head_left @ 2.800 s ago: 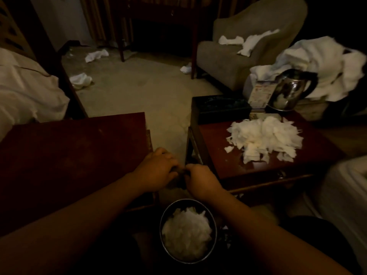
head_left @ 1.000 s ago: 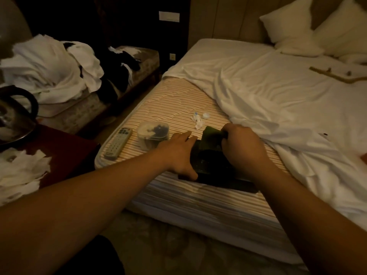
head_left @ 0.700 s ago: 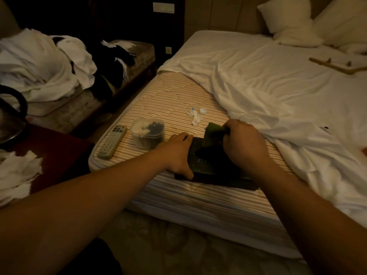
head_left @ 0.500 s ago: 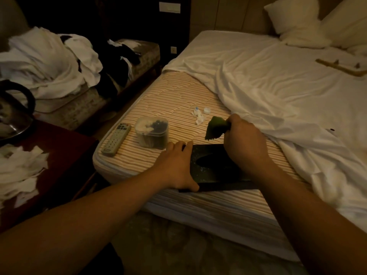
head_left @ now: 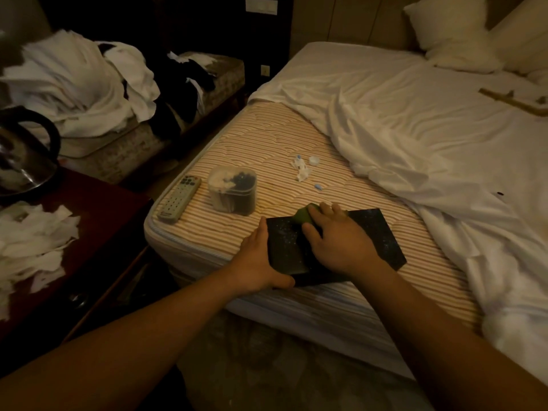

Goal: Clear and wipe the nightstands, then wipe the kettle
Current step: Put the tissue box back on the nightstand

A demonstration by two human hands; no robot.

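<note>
Dim, warm-lit bedroom. A bed fills the right side; its striped mattress (head_left: 267, 137) lies bare at the near corner, with a white sheet (head_left: 430, 129) rumpled back across the rest. Pillows (head_left: 450, 31) sit against a padded headboard.

A dark flat tray (head_left: 379, 232), speckled with pale flecks, lies on the mattress corner. The left hand (head_left: 255, 259) rests against its left edge, fingers extended along the side, thumb at the near corner. The right hand (head_left: 338, 238) presses down on the tray with fingers curled over a green cloth (head_left: 302, 215), which shows just past the fingertips.

Beside the tray on the mattress: a clear plastic container (head_left: 232, 189) with white and dark contents, a grey remote control (head_left: 180, 198) just left of it, and small white scraps with a cap (head_left: 304, 167) farther up.

At left, the nightstand tabletop (head_left: 98, 209), dark red wood, carries a heap of torn white tissue (head_left: 29, 238) and a steel kettle (head_left: 23, 155) with a black handle at the far edge. Behind it, a bench (head_left: 133, 143) holds piled white linens (head_left: 74, 84) and dark clothing. The floor below the bed is pale carpet (head_left: 267, 366).
</note>
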